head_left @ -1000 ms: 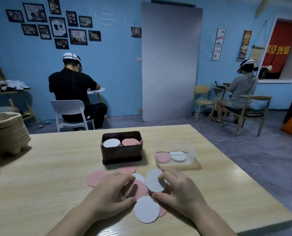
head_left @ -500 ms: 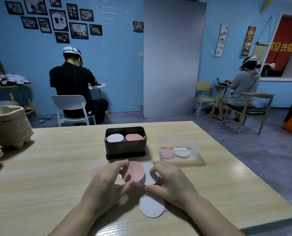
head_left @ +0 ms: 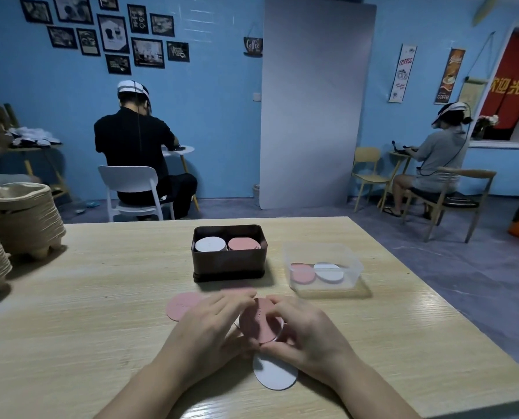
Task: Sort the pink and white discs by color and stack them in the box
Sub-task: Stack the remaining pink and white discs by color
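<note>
A pink disc is pinched at its rim by left hand and right hand, its face tipped toward six o'clock; the box is seen at twelve.

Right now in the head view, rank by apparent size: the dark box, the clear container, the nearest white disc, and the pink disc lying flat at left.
1. clear container and dark box: about alike, unranked.
2. white disc and pink disc: both smaller, partly hidden; the white is nearer, so unranked.
</note>
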Available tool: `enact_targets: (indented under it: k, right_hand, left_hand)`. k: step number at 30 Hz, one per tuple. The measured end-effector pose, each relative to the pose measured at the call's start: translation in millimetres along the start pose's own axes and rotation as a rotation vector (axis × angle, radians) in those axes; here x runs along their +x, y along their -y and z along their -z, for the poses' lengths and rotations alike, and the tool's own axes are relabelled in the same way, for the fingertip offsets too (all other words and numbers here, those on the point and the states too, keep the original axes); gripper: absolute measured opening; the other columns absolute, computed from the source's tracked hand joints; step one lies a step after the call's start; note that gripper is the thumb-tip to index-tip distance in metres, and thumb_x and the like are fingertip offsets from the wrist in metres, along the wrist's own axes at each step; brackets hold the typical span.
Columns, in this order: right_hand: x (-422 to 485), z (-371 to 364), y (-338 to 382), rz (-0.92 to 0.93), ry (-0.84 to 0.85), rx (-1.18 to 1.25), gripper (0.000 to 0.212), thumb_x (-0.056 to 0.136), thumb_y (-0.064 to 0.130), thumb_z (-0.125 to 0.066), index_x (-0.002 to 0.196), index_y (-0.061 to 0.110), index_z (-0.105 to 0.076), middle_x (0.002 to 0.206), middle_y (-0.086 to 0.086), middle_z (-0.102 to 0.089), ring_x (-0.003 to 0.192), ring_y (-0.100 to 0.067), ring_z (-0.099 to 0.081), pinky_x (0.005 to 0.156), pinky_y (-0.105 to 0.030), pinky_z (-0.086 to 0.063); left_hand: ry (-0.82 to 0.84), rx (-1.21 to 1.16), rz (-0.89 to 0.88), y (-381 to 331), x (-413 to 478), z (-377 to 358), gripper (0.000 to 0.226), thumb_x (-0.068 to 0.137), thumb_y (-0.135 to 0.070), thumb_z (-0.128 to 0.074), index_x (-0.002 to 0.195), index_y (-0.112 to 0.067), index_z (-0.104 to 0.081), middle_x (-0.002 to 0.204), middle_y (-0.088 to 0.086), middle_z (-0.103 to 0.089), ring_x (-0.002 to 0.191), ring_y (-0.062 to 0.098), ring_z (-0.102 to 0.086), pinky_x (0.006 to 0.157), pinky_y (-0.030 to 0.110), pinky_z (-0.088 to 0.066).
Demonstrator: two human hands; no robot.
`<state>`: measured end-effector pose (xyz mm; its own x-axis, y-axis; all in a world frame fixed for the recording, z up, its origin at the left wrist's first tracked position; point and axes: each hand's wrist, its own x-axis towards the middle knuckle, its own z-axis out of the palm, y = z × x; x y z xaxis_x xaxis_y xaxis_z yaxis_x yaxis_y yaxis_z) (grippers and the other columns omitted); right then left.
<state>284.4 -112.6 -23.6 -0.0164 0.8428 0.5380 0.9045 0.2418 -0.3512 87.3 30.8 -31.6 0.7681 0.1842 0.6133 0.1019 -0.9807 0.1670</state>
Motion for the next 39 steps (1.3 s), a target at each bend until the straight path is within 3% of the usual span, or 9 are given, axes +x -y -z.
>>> enact_targets:
  k: [3,6,10,17,21,26,29,32,39]
  right_hand:
    - [-1.0,0.8,-2.2,-0.023,-0.04,0.075,0.041,0.081,0.048,-0.079,0.102,0.018,-0.061,0.132,0.01,-0.06,0.117,-0.009,-0.058,0.084,-0.035,-0.056]
    - [-2.4,2.3,-3.4,-0.035,-0.115,0.139,0.039,0.08,0.045,-0.081,0.1,0.017,-0.062,0.126,0.011,-0.062,0.112,-0.01,-0.061,0.078,-0.037,-0.058]
    - [-2.6,2.9,-2.0,-0.029,-0.148,0.143,0.039,0.079,0.042,-0.084,0.1,0.017,-0.062,0.121,0.009,-0.064,0.098,-0.004,-0.06,0.075,-0.036,-0.057]
    - [-2.1,0.4,-5.5,-0.019,-0.095,0.086,0.038,0.079,0.043,-0.082,0.093,0.018,-0.059,0.12,0.009,-0.063,0.096,-0.003,-0.057,0.074,-0.033,-0.055]
    - [-1.8,0.1,-4.7,-0.009,-0.083,0.07,0.038,0.08,0.045,-0.081,0.092,0.017,-0.059,0.121,0.011,-0.063,0.098,-0.001,-0.057,0.076,-0.027,-0.054]
    - [-3.3,0.8,-5.1,-0.08,-0.129,0.043,0.041,0.075,0.053,-0.081,0.089,0.024,-0.056,0.108,0.008,-0.066,0.088,-0.013,-0.059,0.073,-0.037,-0.053]
    - [-6.3,6.3,-5.8,-0.123,-0.161,0.039,0.042,0.072,0.055,-0.082,0.087,0.025,-0.057,0.095,0.011,-0.065,0.083,-0.012,-0.058,0.073,-0.037,-0.051]
    - [-13.8,19.0,-9.9,-0.163,-0.165,-0.002,0.043,0.072,0.057,-0.08,0.088,0.025,-0.058,0.088,0.014,-0.061,0.081,-0.012,-0.056,0.073,-0.035,-0.051]
    - [-50.3,41.4,-18.3,-0.159,-0.025,-0.093,0.042,0.073,0.055,-0.079,0.093,0.025,-0.057,0.113,0.018,-0.061,0.113,0.0,-0.055,0.087,-0.021,-0.045]
  left_hand:
    - [-0.01,-0.036,0.085,-2.6,-3.5,2.2,0.056,0.092,-0.068,-0.056,0.132,-0.028,-0.054,0.139,-0.013,-0.06,0.119,0.005,-0.059,0.091,0.024,-0.05]
    - [-0.046,-0.046,0.156,-4.7,-4.3,4.1,0.046,0.092,-0.055,-0.06,0.131,-0.032,-0.056,0.122,-0.021,-0.064,0.104,0.001,-0.061,0.081,0.024,-0.05]
    - [-0.012,-0.005,0.165,-2.3,-7.6,3.3,0.039,0.092,-0.046,-0.056,0.13,-0.035,-0.059,0.117,-0.02,-0.067,0.1,0.003,-0.063,0.074,0.022,-0.053]
    - [0.019,0.017,0.153,-3.0,-7.6,3.0,0.035,0.094,-0.044,-0.054,0.126,-0.032,-0.06,0.112,-0.013,-0.069,0.092,0.01,-0.066,0.063,0.026,-0.057]
    - [0.03,0.025,0.16,-5.0,-7.2,5.0,0.034,0.093,-0.044,-0.054,0.124,-0.032,-0.061,0.112,-0.014,-0.069,0.092,0.01,-0.066,0.065,0.028,-0.056]
    - [-0.033,-0.009,0.199,-4.9,-10.7,13.8,0.021,0.091,-0.046,-0.061,0.106,-0.031,-0.06,0.098,-0.023,-0.064,0.088,0.001,-0.059,0.073,0.027,-0.052]
    - [0.026,-0.035,0.185,-6.3,-12.4,18.0,0.02,0.089,-0.048,-0.065,0.101,-0.032,-0.061,0.095,-0.022,-0.062,0.09,0.002,-0.056,0.081,0.029,-0.048]
    - [0.097,-0.009,0.104,-15.0,-6.9,14.8,0.02,0.086,-0.047,-0.069,0.096,-0.031,-0.061,0.087,-0.018,-0.059,0.085,0.006,-0.054,0.076,0.029,-0.046]
    - [0.201,-0.041,0.003,-35.3,7.5,4.2,0.044,0.078,-0.067,-0.067,0.105,-0.034,-0.059,0.094,-0.019,-0.057,0.093,0.004,-0.05,0.085,0.025,-0.039]
